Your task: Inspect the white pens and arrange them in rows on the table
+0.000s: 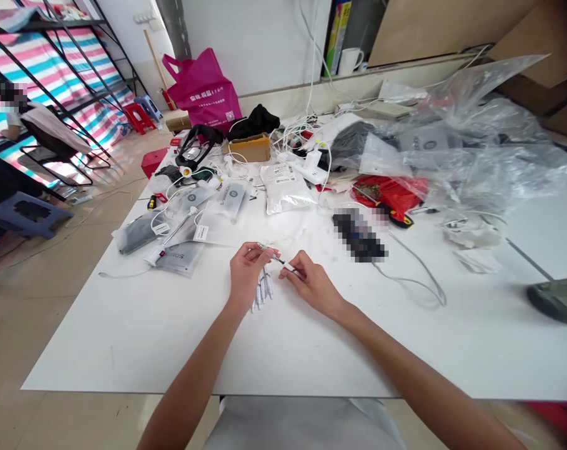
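1. The left hand [244, 269] is above the table [147, 344], its grip pinching a slim silvery piece [265, 249] between thumb and fingers
2. The right hand [315, 281] faces it, its grip pinching a slim white piece [290, 267] with a dark part near the palm
3. The two pieces lie nearly in line, with a thin dark stretch between the grips; whether they are joined, I cannot tell
4. A loose bunch of slim pale rods [263, 290] lies on the table just under and beside the left hand, pointing roughly toward the person
5. Beyond the hands lie a white plastic packet [287, 190] and, to its left, a printed pouch [230, 197]
6. To the right, a blurred-out dark object [361, 236] rests near a grey cable [428, 278], with a red bag [402, 190] behind it
7. Clear plastic wrapping [489, 156] is heaped at the far right; a magenta bag [203, 90] stands at the far left of the table
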Demonstrator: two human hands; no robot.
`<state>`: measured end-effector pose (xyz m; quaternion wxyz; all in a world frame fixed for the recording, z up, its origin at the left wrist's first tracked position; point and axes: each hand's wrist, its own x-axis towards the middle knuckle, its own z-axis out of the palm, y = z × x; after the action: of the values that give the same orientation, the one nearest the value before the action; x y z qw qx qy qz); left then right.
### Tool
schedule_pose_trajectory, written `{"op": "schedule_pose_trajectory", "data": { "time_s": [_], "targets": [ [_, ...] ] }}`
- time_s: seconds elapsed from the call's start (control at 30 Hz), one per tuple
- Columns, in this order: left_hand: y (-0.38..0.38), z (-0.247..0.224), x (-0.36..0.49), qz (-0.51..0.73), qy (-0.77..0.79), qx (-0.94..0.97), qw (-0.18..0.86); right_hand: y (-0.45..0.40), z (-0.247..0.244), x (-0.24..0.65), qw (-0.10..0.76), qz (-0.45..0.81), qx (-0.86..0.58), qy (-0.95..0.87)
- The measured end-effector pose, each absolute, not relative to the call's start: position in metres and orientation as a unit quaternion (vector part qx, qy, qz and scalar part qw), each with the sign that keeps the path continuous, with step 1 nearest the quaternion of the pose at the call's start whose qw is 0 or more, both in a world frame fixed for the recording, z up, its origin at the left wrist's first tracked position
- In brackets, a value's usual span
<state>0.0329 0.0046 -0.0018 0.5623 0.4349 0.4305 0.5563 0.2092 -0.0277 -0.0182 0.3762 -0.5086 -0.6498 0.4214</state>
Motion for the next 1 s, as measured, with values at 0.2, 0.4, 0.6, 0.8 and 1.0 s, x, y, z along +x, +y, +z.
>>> {"op": "schedule_pose_trajectory", "data": {
  "time_s": [0.2,0.4,0.6,0.8,1.0],
  "targets": [
    [0.010,0.001,0.027,0.575,0.434,0.406,0.562,-0.028,-0.018,0.210,0.386,0.379,-0.512,-0.668],
    [0.015,0.003,0.020,0.596,0.425,0.374,0.570,-0.028,-0.016,0.213,0.402,0.329,-0.507,-0.688],
    [0.016,0.005,0.017,0.600,0.418,0.369,0.573,-0.026,-0.020,0.215,0.410,0.333,-0.496,-0.689],
    [0.013,0.003,0.022,0.566,0.415,0.396,0.592,-0.025,-0.019,0.215,0.398,0.320,-0.491,-0.706],
    [0.019,0.001,0.015,0.628,0.413,0.354,0.556,-0.025,-0.016,0.218,0.377,0.303,-0.543,-0.686]
  ]
}}
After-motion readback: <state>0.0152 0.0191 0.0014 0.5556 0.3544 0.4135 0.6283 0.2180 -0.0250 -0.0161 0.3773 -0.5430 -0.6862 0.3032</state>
